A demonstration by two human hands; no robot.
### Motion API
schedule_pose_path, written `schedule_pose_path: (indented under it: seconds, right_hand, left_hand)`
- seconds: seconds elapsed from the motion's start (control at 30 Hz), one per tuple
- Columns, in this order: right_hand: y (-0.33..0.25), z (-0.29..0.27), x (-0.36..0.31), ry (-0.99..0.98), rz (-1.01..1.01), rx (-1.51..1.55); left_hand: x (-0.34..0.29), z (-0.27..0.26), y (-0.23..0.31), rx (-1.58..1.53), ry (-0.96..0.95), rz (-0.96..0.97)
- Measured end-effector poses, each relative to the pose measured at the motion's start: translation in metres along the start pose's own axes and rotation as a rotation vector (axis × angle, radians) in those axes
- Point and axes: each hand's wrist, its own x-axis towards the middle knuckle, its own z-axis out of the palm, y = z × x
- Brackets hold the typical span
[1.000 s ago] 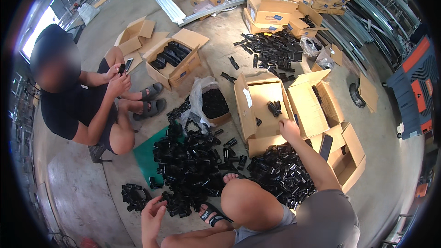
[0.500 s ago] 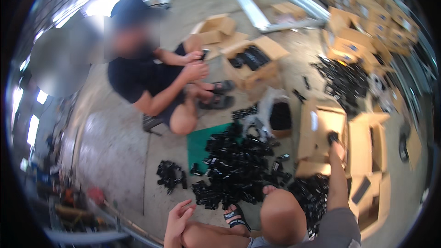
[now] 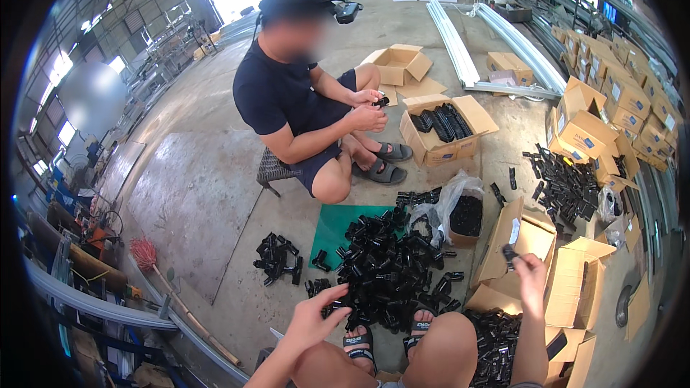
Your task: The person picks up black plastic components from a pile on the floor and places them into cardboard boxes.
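My right hand (image 3: 530, 277) is closed on a short black plastic fitting (image 3: 509, 256), over an open cardboard box (image 3: 496, 244) on the right. Thumb and fingers of my left hand (image 3: 316, 320) are spread with nothing between them. It hovers at the near left edge of a large pile of black plastic fittings (image 3: 377, 266), in front of my left knee. Part of a green mat (image 3: 329, 223) shows beneath that pile. Smaller black pieces (image 3: 496, 341) lie heaped beside my right knee.
Opposite sits a co-worker (image 3: 287, 93) on a low stool, handling a small black piece. A cardboard box (image 3: 449, 151) of black parts stands beside them. More boxes (image 3: 625, 93) are stacked at right. A red broom (image 3: 144, 253) and metal rails (image 3: 108, 309) lie at left.
My right hand has come back toward me from inside the box, with a black fitting in it. My left hand has moved forward from beside my knee to the pile. The view has tilted up.
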Motion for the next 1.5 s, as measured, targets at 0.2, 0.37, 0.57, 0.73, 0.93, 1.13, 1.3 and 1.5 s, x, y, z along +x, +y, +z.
schedule_pose_path:
  seconds: [0.2,0.37,0.57,0.73,0.93,1.13,1.3,1.5]
  right_hand:
    - [-0.133,0.132,-0.037,-0.611,-0.04,-0.05]
    - [-0.168,0.22,-0.046,-0.839,0.103,0.09]
    - [-0.147,0.264,-0.069,-0.709,-0.081,0.004]
    - [-0.123,0.27,-0.059,-0.718,-0.183,-0.176]
    - [-0.107,0.278,-0.048,-0.706,-0.17,-0.094]
    - [-0.082,0.276,-0.032,-0.734,-0.103,-0.038]
    - [-0.076,0.276,-0.025,-0.905,0.081,0.124]
    - [-0.081,0.263,-0.025,-0.763,0.159,0.128]
  left_hand:
    - [0.045,0.027,0.066,0.394,0.25,0.658]
    - [0.068,0.026,0.044,-0.026,0.008,0.216]
    - [0.073,0.02,-0.009,-0.612,-0.072,-0.034]
    - [0.079,0.023,-0.015,-0.681,-0.111,-0.176]
    - [0.089,0.026,-0.036,-0.884,-0.247,-0.073]
    - [0.1,0.029,-0.035,-0.917,-0.305,-0.032]
    - [0.088,0.026,-0.026,-1.07,-0.285,-0.116]
    - [0.092,0.03,-0.025,-1.017,-0.19,-0.152]
